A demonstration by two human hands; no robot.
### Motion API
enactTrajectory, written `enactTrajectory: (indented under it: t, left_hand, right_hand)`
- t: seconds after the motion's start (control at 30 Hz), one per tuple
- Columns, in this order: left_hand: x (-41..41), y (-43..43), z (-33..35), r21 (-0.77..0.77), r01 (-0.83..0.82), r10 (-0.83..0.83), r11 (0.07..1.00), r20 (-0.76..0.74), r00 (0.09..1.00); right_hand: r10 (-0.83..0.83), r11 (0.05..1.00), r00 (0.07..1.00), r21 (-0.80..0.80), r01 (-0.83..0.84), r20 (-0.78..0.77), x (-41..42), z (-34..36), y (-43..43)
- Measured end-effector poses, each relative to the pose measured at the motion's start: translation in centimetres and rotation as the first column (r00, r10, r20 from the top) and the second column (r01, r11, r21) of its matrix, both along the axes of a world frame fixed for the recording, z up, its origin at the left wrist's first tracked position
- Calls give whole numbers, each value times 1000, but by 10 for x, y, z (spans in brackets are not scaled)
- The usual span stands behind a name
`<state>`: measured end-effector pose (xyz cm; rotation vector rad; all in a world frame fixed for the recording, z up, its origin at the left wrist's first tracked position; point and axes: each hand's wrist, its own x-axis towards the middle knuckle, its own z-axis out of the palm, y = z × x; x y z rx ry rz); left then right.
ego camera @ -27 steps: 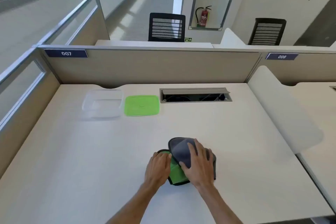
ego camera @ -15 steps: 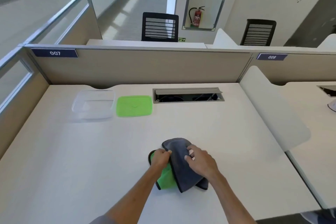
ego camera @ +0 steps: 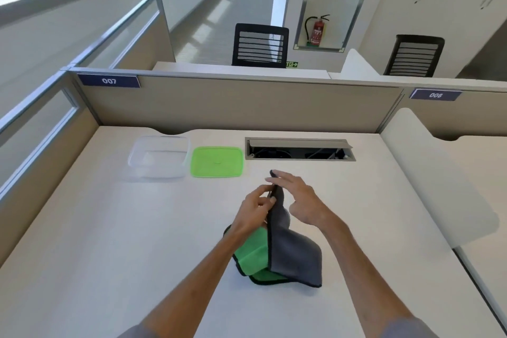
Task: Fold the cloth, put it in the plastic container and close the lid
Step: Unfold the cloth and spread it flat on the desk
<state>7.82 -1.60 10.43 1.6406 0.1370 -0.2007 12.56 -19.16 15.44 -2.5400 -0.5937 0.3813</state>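
One grey-and-green microfibre cloth with black edging [ego camera: 290,252], one clear rectangular plastic container [ego camera: 159,158] and one flat green plastic lid [ego camera: 217,162] are sitting on the pale worktop [ego camera: 109,241] of an office cubicle, with two black mesh chairs [ego camera: 260,45] standing beyond the partition. The left hand [ego camera: 255,211] is pinching the cloth's raised grey corner in a closed grip, while the right hand [ego camera: 299,200] is hovering beside it, fingers spread and holding nothing. The cloth's lower part is lying bunched on the worktop, well apart from the open container.
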Motion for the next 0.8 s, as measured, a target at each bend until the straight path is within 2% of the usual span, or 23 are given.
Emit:
enactTrajectory:
  t: [0.17, 0.27, 0.4, 0.5, 0.6, 0.8]
  left_hand:
    - [9, 11, 38, 7, 61, -61, 998, 198, 978]
    - [13, 16, 54, 0, 42, -41, 999, 254, 966]
    - [6, 26, 65, 51, 95, -105, 994, 290, 951]
    - [-2, 37, 59, 238, 169, -229, 956, 249, 941]
    - [-5, 59, 45, 347, 179, -237, 921, 133, 962]
    - [1, 131, 49, 536, 157, -243, 830, 93, 966]
  right_hand:
    - [154, 986, 972, -88, -140, 176, 27, 26, -1]
    - [82, 995, 969, -81, -64, 234, 40, 59, -10]
    - [-29, 995, 991, 103, 15, 132, 41, 105, -21]
    - [-90, 976, 982, 212, 54, 166, 42, 132, -28]
    - [-124, 961, 977, 267, 73, 176, 42, 153, -35]
    - [-183, 939, 966, 324, 117, 181, 28, 174, -56]
